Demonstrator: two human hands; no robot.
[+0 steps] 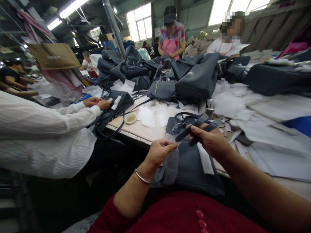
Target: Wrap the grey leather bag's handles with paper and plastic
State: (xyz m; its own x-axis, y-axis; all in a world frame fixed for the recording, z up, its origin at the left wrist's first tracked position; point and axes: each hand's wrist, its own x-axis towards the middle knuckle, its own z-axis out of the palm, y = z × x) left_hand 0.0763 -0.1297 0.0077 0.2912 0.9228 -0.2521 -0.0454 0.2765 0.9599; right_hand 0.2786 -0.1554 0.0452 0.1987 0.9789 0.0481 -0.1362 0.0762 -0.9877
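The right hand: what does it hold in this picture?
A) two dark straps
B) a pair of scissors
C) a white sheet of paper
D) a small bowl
A: the right hand grips two dark straps that stick out to the upper right above the dark bag, while the left hand pinches a thin translucent wrapping.

Dark grey handbag (191,168): laid flat at the counter edge, handles up. Two dark straps (199,126): held raised, angled. Translucent wrapping strip (170,165): pinched, hanging limp over the bag.
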